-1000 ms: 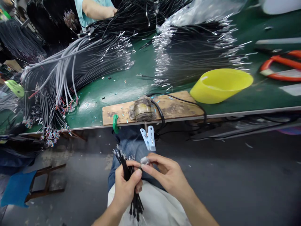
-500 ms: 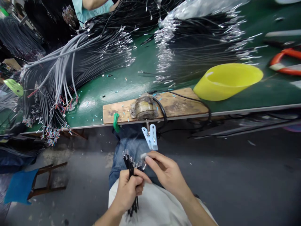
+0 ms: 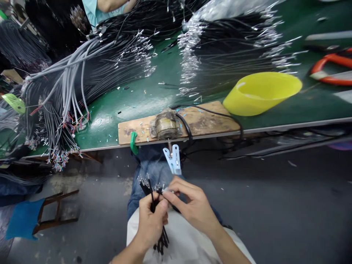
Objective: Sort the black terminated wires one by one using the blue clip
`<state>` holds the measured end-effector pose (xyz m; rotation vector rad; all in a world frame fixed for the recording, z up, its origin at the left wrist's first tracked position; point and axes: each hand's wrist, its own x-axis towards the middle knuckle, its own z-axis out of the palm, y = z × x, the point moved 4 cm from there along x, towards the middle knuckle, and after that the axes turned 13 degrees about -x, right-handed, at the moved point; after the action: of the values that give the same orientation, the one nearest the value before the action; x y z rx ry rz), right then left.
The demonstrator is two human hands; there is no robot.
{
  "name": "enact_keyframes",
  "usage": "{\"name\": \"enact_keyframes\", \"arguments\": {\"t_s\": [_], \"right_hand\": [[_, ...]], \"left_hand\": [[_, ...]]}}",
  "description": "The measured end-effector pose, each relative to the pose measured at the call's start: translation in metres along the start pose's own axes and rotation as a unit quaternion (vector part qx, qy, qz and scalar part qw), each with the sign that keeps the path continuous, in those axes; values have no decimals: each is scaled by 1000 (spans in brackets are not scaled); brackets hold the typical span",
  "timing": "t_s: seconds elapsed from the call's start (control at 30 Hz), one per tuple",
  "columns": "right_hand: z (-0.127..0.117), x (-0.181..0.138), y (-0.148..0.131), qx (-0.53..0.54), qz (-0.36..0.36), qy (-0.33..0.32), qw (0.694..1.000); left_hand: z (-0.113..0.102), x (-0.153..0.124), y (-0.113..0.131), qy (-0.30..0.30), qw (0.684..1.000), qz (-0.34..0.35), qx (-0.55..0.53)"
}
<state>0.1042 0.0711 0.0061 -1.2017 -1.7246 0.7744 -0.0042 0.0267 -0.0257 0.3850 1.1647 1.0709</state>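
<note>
My left hand (image 3: 150, 223) is closed around a small bundle of short black wires (image 3: 150, 190) with bare metal tips pointing up, held over my lap. My right hand (image 3: 189, 205) pinches the tip of one wire from that bundle between thumb and forefinger. Just above the hands a pale blue plastic clip (image 3: 172, 160) hangs from a small rusty motor (image 3: 165, 128) mounted on a wooden board (image 3: 209, 121) at the bench edge.
The green bench (image 3: 143, 99) carries big heaps of grey and black cables (image 3: 71, 80) and stripped black wires (image 3: 233, 47), a yellow plastic bowl (image 3: 261, 93) and orange-handled shears (image 3: 330, 68). Another person's arm (image 3: 110, 5) shows at the top. A wooden stool with a blue cloth (image 3: 30, 216) stands lower left.
My right hand has moved slightly down and left onto the wire tips. The bundle in my left hand has shifted a little; the view has barely moved.
</note>
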Motion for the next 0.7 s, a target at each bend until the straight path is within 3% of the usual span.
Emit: {"name": "enact_keyframes", "arguments": {"t_s": [0.23,0.53,0.7], "right_hand": [[0,-1,0,38,2,-48,998],[5,-6,3,39,31,6,999],[6,-7,3,45,40,2,998]], "left_hand": [[1,-2,-1,-10,999,-9,-50],[3,-1,4,5,999,-19,-43],[4,2,5,2,999,-22,-27]]}}
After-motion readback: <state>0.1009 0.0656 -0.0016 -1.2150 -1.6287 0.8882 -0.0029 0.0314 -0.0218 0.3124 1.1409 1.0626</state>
